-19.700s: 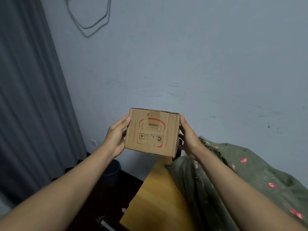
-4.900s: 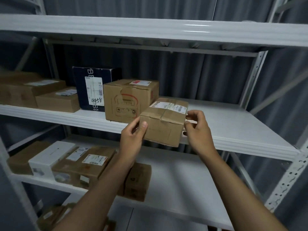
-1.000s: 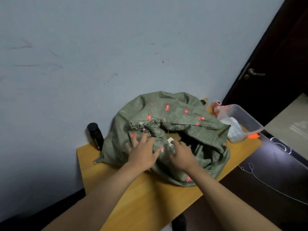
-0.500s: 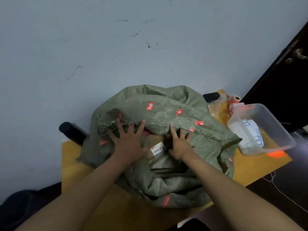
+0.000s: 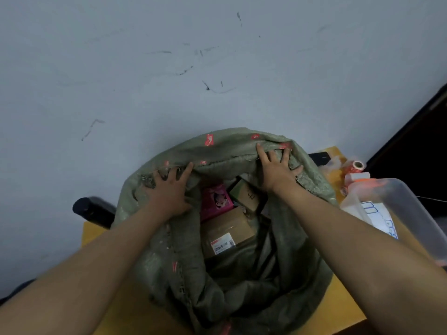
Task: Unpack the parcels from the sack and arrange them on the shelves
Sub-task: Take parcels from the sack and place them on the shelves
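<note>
We have pulled the sack [image 5: 225, 151] mouth wider; now a pink box [image 5: 216, 201] and more parcels [image 5: 227, 232] show inside.

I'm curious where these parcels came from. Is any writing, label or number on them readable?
Nothing reads clearly.
Brown box: white label with red strip and barcode, print too small.
Small box: one handwritten dark mark, illegible.
Pink box: a picture, no legible words.
Tub: blue lettering on the paper inside, blurred.
</note>
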